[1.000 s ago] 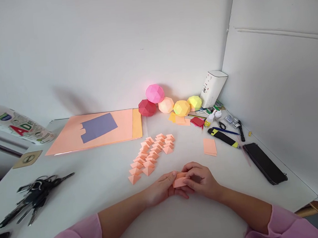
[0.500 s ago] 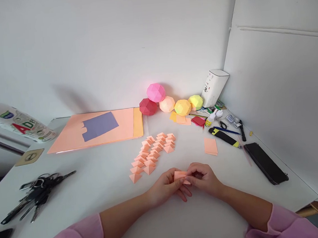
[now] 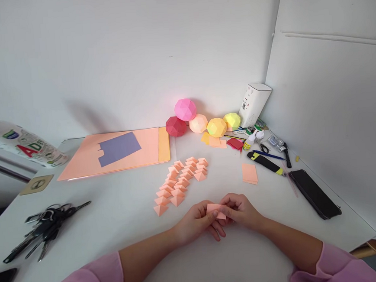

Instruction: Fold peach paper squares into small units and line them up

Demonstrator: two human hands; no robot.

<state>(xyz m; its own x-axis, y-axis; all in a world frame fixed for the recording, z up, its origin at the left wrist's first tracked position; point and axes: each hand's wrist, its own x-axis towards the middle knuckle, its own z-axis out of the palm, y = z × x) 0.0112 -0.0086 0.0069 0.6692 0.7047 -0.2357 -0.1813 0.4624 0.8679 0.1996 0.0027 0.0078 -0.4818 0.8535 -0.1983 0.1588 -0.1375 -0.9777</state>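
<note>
Between my two hands, above the near middle of the table, is a small peach piece of paper. My left hand pinches its left side, thumb on top. My right hand grips the right side, its thumb pressed on the paper; the fingers behind are partly hidden. Just beyond my left hand, several folded peach paper pyramids stand in slanting rows. Past my right hand lies a small stack of flat peach paper pieces.
Faceted paper balls sit against the wall near a white box. At right lie a black-and-yellow cutter, a glue bottle and a black phone. Large peach sheets, keys and a spray can occupy the left.
My thumbs have shifted on the peach paper, and its face now shows flatter between them. Both hands stay in nearly the same place; the view has moved very slightly.
</note>
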